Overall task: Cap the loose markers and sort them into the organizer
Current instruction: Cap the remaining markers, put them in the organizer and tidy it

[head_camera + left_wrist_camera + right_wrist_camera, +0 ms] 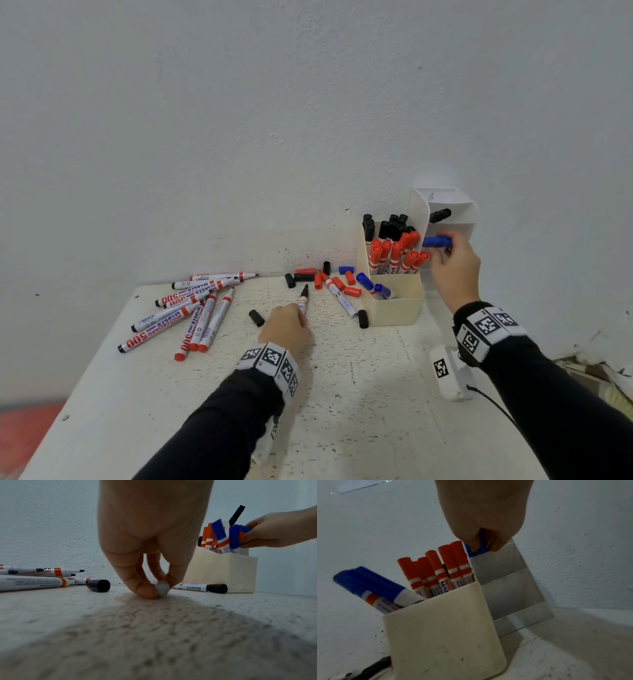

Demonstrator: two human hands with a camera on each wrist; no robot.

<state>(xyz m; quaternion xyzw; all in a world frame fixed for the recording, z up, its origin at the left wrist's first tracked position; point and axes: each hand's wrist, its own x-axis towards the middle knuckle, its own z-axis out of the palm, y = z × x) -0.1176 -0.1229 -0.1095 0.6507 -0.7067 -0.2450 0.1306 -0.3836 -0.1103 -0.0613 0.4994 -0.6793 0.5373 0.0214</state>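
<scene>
Fingers (145, 592) of left hand (287, 329) pinch uncapped black-tipped white marker (303, 299) on speckled worktop (359, 377) | right hand (454, 263) grips blue-capped marker (435, 242) over cream plastic organizer (394, 306) | step: sorting blue | next: black cap (256, 318) just left.

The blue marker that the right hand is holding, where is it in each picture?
Head: blue marker, right of centre, in the right hand beside the red caps.
Left wrist: far right, above the cream organizer.
Right wrist: top centre, mostly hidden by fingers.
Shared landmark: the red-capped markers in the organizer.
</scene>
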